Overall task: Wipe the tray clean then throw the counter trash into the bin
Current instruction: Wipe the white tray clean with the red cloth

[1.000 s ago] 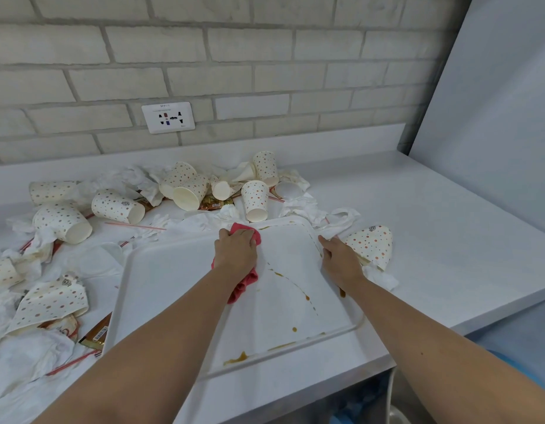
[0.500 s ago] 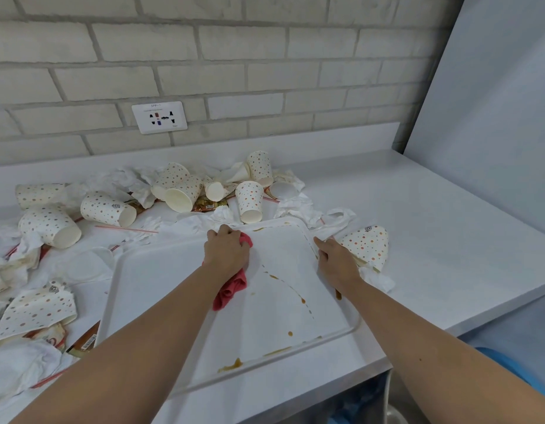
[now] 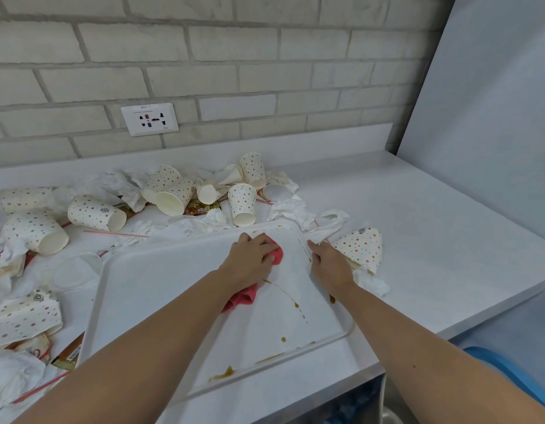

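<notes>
The tray (image 3: 161, 289) lies on the surface (image 3: 418, 240) at its near edge, white and shallow-rimmed. The left hand (image 3: 252, 261) is palm-down on a red cloth (image 3: 243, 298) near the tray's far right corner, fingers bent over the bunched fabric. The right hand (image 3: 329, 264) lies along the tray's right rim with fingers fairly straight, holding nothing. Brown stains (image 3: 222, 374) sit at the near rim, and a thin dotted line of drips curves up from them toward the cloth.

The trash spreads behind and left of the tray: dotted cups (image 3: 242, 203), most tipped over and some flattened, crumpled napkins (image 3: 292, 209), thin red straws (image 3: 115, 233) and sachets (image 3: 203, 208). A flattened cup (image 3: 361, 247) lies just right of the right hand. Several cups carry a small round emblem – too small to read. The sachets' print is blurred too.

On the brick wall a socket (image 3: 149, 118) has a short line of print at its top edge – not legible.
</notes>
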`<state>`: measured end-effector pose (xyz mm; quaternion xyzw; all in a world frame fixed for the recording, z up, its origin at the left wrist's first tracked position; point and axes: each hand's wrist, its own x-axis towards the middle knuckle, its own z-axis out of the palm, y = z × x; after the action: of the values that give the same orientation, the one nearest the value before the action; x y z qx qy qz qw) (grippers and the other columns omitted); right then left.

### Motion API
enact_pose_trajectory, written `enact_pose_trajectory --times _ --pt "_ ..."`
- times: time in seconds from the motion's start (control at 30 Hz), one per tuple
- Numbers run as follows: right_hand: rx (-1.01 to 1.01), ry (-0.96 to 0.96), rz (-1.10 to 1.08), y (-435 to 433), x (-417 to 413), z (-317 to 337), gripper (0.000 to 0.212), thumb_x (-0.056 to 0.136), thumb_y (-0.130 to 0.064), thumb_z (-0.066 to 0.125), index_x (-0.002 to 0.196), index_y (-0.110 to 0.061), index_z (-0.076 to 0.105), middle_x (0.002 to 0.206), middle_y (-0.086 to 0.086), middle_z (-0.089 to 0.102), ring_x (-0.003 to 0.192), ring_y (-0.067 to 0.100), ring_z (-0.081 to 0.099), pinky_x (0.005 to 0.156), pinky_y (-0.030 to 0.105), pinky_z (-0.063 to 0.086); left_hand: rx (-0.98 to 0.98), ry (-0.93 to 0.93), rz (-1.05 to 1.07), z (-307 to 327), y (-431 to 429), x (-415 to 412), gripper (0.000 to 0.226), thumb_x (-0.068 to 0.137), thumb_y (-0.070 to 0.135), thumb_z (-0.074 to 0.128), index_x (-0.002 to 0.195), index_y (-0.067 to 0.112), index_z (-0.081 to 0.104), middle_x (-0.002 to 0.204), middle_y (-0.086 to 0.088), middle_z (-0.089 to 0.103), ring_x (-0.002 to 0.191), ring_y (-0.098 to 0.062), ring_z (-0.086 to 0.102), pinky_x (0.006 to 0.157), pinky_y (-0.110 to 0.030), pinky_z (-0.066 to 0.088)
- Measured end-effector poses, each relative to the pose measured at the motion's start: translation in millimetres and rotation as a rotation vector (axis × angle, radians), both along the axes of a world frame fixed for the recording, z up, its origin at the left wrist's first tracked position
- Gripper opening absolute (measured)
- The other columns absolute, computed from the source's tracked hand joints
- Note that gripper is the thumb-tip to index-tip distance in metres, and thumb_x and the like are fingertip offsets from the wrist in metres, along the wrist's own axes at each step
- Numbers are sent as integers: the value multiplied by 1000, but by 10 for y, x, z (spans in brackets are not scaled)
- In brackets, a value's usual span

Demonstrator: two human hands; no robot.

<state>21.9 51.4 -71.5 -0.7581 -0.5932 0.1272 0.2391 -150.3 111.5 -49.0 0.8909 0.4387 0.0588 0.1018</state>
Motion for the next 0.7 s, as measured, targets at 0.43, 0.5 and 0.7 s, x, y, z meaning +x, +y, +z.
enact_pose_trajectory --times 0.43,0.5,0.7 --pt "-16 15 16 17 27 -27 43 98 -7 35 140 -13 44 91 -1 46 96 18 51 73 20 32 72 132 346 -47 295 101 36 97 23 30 125 9 48 126 -7 45 109 -29 42 88 -35 39" --pt "-17 13 18 23 28 -25 43 98 -8 35 139 -13 46 96 5 52 99 20 54 76 25 37 67 115 352 -15 264 219 37 97 22 32 128 10 47 129 -6 44 114 -30 39 90 -36 39" --pt "-18 14 9 29 23 -15 44 98 -8 35 140 -16 44 92 1 46 104 25 55 80 31 42 56 40 156 -15 154 359 37 98 19 33 134 21 43 133 0 50 112 -25 40 93 -35 35"
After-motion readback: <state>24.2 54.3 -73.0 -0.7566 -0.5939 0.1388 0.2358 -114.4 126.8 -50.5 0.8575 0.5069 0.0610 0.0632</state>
